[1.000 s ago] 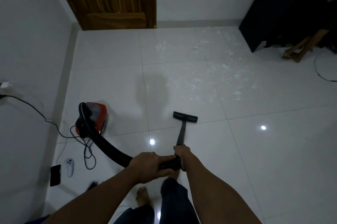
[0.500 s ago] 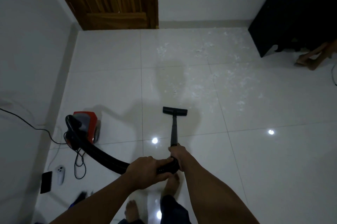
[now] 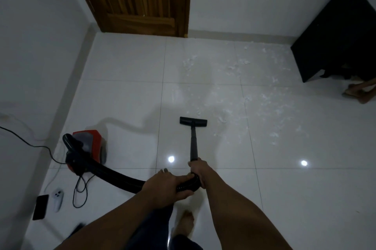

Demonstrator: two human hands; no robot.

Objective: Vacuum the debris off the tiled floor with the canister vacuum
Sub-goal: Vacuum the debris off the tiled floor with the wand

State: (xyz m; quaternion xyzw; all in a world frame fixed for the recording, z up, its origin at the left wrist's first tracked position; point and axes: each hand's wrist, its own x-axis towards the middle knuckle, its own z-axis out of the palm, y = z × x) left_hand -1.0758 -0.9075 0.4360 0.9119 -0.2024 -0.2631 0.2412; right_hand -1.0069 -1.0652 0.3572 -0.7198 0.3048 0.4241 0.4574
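A red canister vacuum [image 3: 87,148] sits near the left wall, its black hose [image 3: 114,176] curving to a wand [image 3: 194,144]. The floor head [image 3: 193,122] lies flat, seemingly just short of scattered white debris [image 3: 254,103].

The scene is dimly lit. Two glare spots [image 3: 171,159] are mirrored in the tiled floor [image 3: 305,199], soft shadows [image 3: 142,127] are cast mid-frame, and lines are bowed at the edges.

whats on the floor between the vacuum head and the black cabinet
In the head view, scattered white debris covers the stretch between the floor head and the black cabinet.
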